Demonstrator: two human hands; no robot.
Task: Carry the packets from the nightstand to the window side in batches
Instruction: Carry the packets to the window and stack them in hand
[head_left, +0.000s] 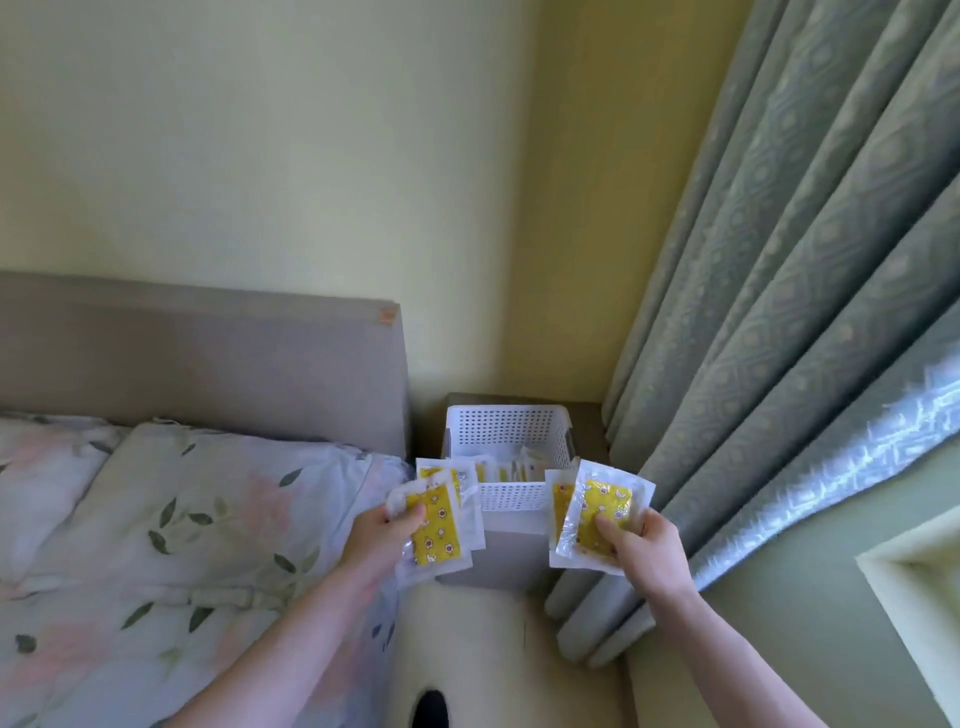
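Yellow packets in clear wrap fill both hands. The left hand (382, 530) grips a fanned bunch (439, 525), thumb curled over the front packet, held near the basket's left corner. The right hand (641, 545) pinches a second bunch (592, 512), thumb pressed on the yellow face, just right of the basket. The white perforated basket (506, 428) sits on the nightstand (589, 423) at the far wall, with more packets (511, 470) lying inside. A floral pillow (208, 499) lies left; the grey-green curtain (779, 312) hangs right.
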